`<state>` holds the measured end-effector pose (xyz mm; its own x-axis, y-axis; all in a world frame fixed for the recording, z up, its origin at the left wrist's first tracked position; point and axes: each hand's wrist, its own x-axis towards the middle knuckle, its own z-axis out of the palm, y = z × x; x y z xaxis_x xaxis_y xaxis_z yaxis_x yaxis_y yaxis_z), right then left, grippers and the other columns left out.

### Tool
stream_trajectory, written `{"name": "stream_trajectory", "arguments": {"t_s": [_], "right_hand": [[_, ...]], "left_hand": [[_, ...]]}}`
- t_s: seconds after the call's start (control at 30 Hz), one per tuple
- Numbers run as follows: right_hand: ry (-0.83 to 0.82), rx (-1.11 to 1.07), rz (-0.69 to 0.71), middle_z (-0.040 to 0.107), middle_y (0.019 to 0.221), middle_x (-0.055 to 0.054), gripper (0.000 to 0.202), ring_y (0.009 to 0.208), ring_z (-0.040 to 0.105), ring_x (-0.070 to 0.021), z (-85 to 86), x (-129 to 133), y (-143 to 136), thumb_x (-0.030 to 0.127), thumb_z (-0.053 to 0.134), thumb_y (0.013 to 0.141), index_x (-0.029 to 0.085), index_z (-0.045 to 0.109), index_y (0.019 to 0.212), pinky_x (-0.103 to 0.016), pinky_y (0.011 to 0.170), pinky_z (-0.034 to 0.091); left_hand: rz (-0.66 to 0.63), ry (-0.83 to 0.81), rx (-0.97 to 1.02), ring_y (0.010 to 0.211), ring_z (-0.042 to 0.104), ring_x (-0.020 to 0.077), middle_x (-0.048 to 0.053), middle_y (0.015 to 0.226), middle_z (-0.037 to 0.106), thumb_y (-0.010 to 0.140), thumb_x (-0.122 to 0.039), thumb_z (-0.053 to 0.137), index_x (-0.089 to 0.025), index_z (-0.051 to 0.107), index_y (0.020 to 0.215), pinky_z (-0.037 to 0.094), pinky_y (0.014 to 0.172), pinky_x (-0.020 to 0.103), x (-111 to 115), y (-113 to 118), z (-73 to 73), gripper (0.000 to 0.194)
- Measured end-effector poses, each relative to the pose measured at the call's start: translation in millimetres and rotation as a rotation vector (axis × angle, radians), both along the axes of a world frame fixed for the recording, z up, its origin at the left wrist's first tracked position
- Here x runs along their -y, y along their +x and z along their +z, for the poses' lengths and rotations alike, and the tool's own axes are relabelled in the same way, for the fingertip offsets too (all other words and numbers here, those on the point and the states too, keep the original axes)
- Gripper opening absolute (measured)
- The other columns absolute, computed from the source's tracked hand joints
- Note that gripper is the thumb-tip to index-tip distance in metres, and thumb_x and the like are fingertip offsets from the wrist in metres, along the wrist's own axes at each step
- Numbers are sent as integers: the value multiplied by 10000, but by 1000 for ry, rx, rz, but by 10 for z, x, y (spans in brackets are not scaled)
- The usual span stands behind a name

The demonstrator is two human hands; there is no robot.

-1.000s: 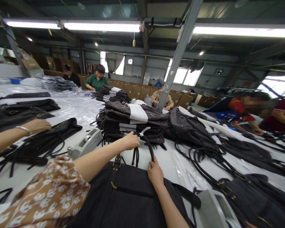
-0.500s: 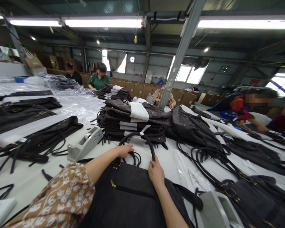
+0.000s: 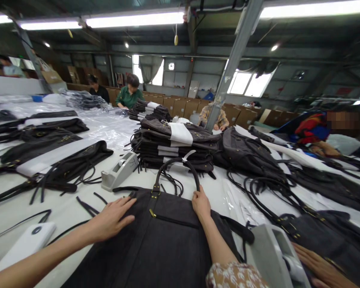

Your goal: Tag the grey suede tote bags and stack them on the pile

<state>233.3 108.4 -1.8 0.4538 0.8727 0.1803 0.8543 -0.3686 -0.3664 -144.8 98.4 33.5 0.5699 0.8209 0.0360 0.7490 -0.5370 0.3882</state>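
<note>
A black handbag (image 3: 165, 248) with brass-coloured fittings lies flat in front of me, its arched handle (image 3: 195, 172) pointing away. A white tie or tag (image 3: 189, 156) is on top of the arch. My right hand (image 3: 201, 203) is closed around the handle's right foot, at the bag's upper edge. Over the bag's upper left side rests my left hand (image 3: 115, 218), palm down with fingers apart, its fingertips near a dark strap end (image 3: 132, 195). At the lower right, another person's hand (image 3: 321, 262) is beside a grey tape dispenser (image 3: 271, 256).
Behind the bag stands a stack of dark bags (image 3: 177, 150) with white paper bands. Left of it is a second tape dispenser (image 3: 120, 171). More bags (image 3: 69, 156) lie left and right. A white device (image 3: 27, 244) sits lower left. A slanting post (image 3: 234, 60) rises behind.
My left hand has let go of the handle's left side and moved left and down onto the bag. My right hand stays at the handle. Another person's hand has come in at lower right.
</note>
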Motion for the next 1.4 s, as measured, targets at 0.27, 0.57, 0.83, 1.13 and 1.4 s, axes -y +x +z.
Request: {"name": "stream_trajectory", "arguments": {"t_s": [0.27,0.57,0.83,1.13,1.4], "right_hand": [[59,44,4,521,1310,-137,381,1117,548,-218,135,34,-80,196,304,916,134,546,1203,-260,902,400],[-44,96,49,573,1202,-163,415,1059,578,-276,499,292,-177,266,344,938,117,397,1322,-367,859,417],[-184,90,68,543,1252,-216,497,1194,504,-293,1046,1428,15,304,444,893,40,436,1313,-353,965,387],[-325,-300,-185,631,1133,-229,557,1120,568,-344,783,2791,-10,413,480,867,-5,535,1231,-418,999,395],[-222,-1289,-200,712,1028,-89,435,921,675,-227,919,3288,-334,479,642,766,183,637,1085,-314,796,541]], "left_hand": [[186,167,72,1272,417,236,61,1423,429,926,-472,382,-323,278,1440,369,1054,436,497,-411,-763,545],[190,235,88,1206,454,252,62,1374,473,910,-453,421,-347,314,1423,382,1006,441,473,-388,-735,535],[158,175,253,1242,438,293,114,1363,480,876,-431,454,-255,410,1379,363,1021,496,428,-425,-768,535],[580,-505,869,976,642,265,143,1088,642,762,-570,565,-163,457,1285,534,792,380,1079,-996,-154,672],[799,-890,1146,844,682,214,105,980,702,688,-486,703,-166,612,1040,537,727,309,2185,-1245,-531,484]]}}
